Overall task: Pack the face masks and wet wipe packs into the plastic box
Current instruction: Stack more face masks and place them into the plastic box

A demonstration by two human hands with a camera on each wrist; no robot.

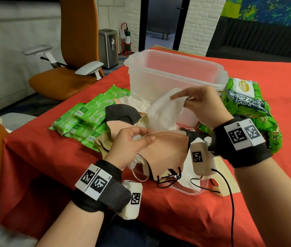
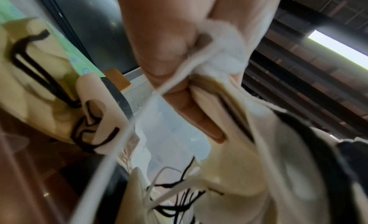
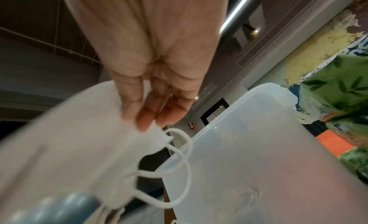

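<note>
While the right hand (image 1: 201, 106) pinches a white face mask (image 1: 166, 111) at centre frame, just in front of the clear plastic box (image 1: 175, 72), the left hand (image 1: 130, 145) below grips a bunch of masks, a peach mask (image 1: 167, 148) outermost. Small green wet wipe packs (image 1: 87, 116) lie centre left on the red tablecloth (image 1: 275, 184); larger green packs (image 1: 251, 111) sit right of the box.
</note>
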